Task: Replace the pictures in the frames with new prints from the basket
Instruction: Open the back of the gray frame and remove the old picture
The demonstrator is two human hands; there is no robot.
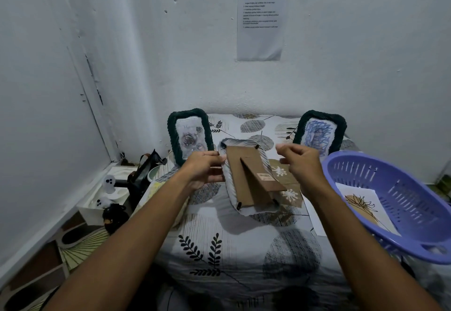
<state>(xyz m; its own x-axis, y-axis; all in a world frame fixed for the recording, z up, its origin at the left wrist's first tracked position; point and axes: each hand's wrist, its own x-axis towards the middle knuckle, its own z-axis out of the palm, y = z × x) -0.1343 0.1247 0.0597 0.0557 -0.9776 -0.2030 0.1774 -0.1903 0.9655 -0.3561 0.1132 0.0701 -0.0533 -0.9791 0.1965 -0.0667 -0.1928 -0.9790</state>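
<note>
1. Covering the whole work surface, a leaf-patterned cloth [234, 249] spreads under everything; all places below are given relative to the white frame lying at its middle.
2. Right of the white frame, a purple slotted basket [400, 203] sits tilted at the cloth's edge, with a print [366, 207] of a brown shape and black line-drawn leaves lying inside it.
3. White frame [246, 179] itself lies face down, its brown backing board [244, 184] up and the fold-out stand [262, 176] raised off the board; small black tabs show at the board's corners.
4. Behind and left of the white frame, a dark green woven frame [189, 135] stands upright holding a rose picture.
5. Behind and right of it, a second dark green frame [319, 132] stands with a blue scribbled picture.
6. Under the white frame's right side, a brown sheet with white flowers [285, 176] lies flat, and plain white paper [314, 220] pokes out beyond it toward the basket.
7. Left hand [203, 168] is at the white frame's left edge, fingers pinched on the rim near the upper corner.
8. Right hand [301, 162] hovers just right of the frame, fingers loosely curled and gripping nothing, with no contact visible.
</note>
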